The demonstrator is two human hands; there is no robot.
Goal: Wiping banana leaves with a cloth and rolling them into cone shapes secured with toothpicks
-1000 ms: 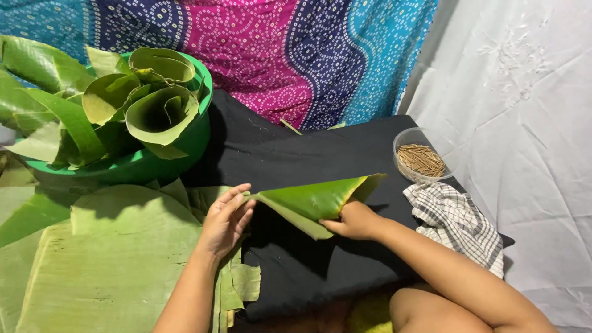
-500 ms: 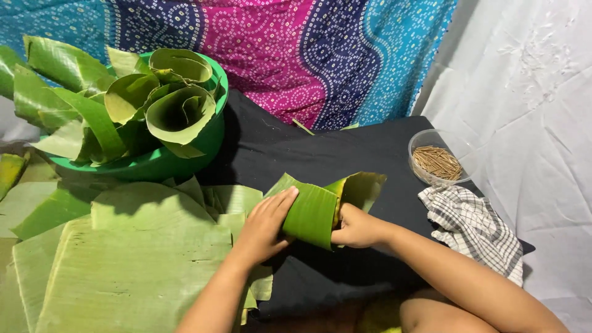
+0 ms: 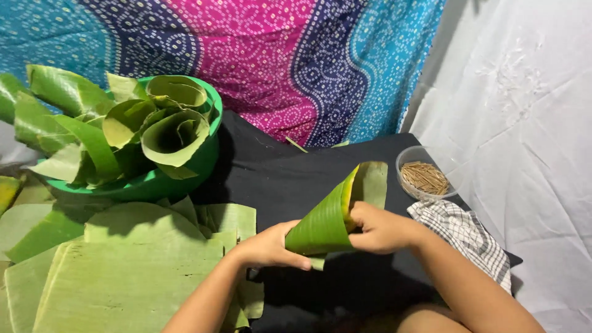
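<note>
Both hands hold one green banana leaf rolled into a cone (image 3: 325, 221) above a black cloth (image 3: 290, 179). My left hand (image 3: 269, 246) grips the cone's narrow lower end. My right hand (image 3: 379, 228) clasps its wide open end, with the thumb inside the rim. A flat flap of the same leaf (image 3: 373, 182) sticks up behind my right hand.
A green basin (image 3: 185, 176) at the back left holds several rolled leaf cones. Flat leaf sheets (image 3: 123, 271) are stacked at the front left. A clear cup of thin sticks (image 3: 424, 177) and a checked cloth (image 3: 468, 237) lie at the right. Patterned fabric hangs behind.
The leaf went from a loose flat fold to a tight cone. My left hand moved from the leaf stack onto its narrow end; my right hand now clasps the wide end.
</note>
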